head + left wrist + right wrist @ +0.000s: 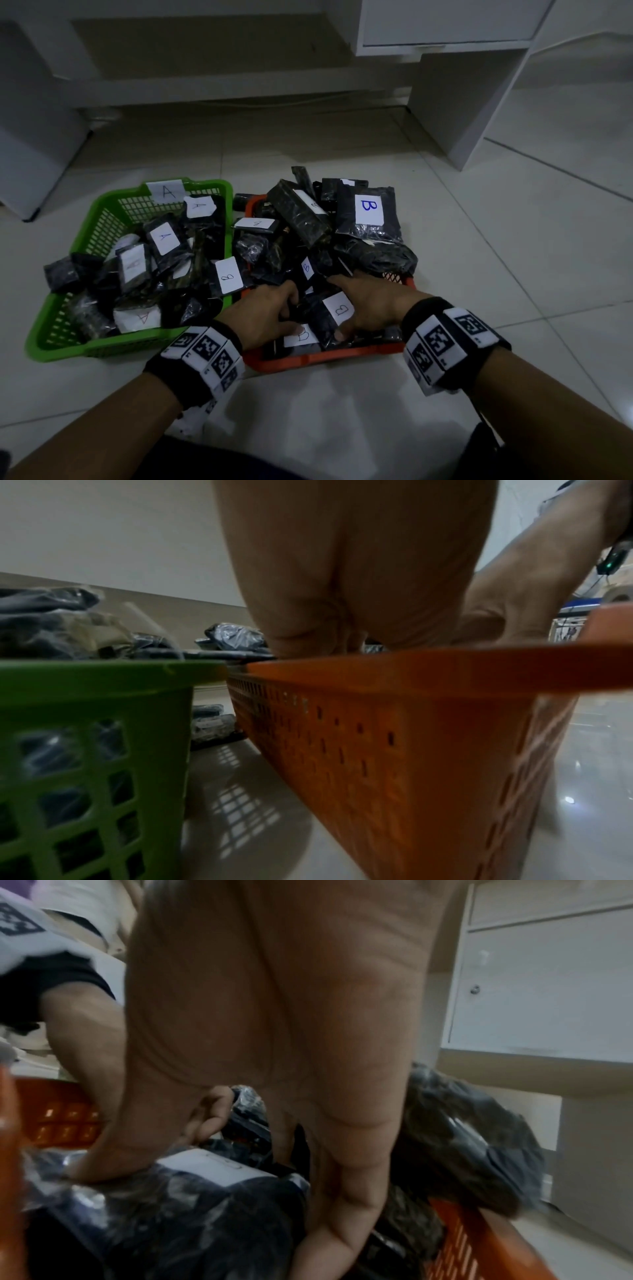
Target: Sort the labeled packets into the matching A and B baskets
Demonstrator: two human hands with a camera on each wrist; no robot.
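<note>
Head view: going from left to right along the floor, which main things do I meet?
Green plastic basket with the A label → left hand → black packet with a white B label held between both hands → right hand; the orange plastic basket lies under both hands.

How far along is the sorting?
Mostly done: the green basket and orange basket are both piled high. In hand: both hands, left and right, are on a B packet. Left: another B packet lies in the green basket.
</note>
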